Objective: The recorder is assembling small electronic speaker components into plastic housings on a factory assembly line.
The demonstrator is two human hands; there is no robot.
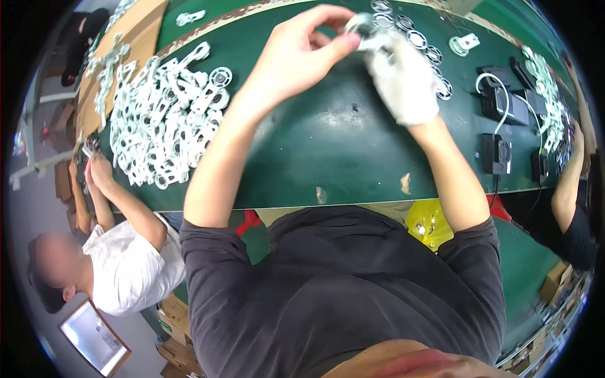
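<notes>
At the far middle of the table, my bare left hand (301, 55) pinches a pale green-white plastic part (360, 24) with a rounded end, between thumb and fingers. My right hand (403, 82), in a white glove, meets it from the right and grips the same part; its fingertips are blurred and partly hidden. Just beyond the glove, several black and silver ring-shaped pieces (416, 40) lie in a loose line. A large heap of similar pale plastic parts (167, 116), some with round ring ends, lies to the left of my left forearm.
Black power adapters (504, 104) with white cables sit at the right, near a small white device (464, 43). More pale parts (547, 94) line the right edge. Cardboard (142, 31) lies far left. One co-worker in a white shirt (135, 268) works at left, another person's arm (570, 167) at right.
</notes>
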